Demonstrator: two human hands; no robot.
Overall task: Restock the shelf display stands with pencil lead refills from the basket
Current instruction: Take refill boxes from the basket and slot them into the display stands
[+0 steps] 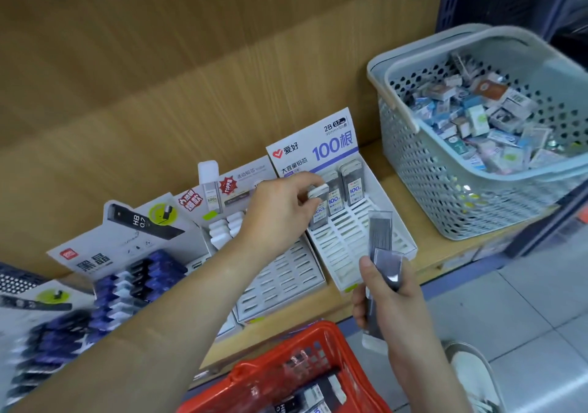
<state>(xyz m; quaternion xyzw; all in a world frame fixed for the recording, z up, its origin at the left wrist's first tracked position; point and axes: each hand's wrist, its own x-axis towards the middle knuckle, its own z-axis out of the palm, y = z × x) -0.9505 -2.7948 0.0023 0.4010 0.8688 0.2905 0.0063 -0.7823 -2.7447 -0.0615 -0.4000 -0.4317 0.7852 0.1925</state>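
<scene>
My left hand [283, 209] reaches over the shelf and pinches the white cap of a lead refill case [318, 204] standing in the back row of the white display stand [350, 247] marked 100. Two more cases [342, 190] stand beside it in that row. Several grey refill cases [383, 253] are fanned upright in my right hand [386, 298], which grips them in front of the stand. A red basket [286, 371] with more refills sits below my arms.
A second white stand [280, 279] with mostly bare slots lies left of the first. Stands of dark blue HB 0.7 refills [133, 285] fill the left. A grey basket [477, 145] full of small boxes sits on the shelf at right. Tiled floor lies lower right.
</scene>
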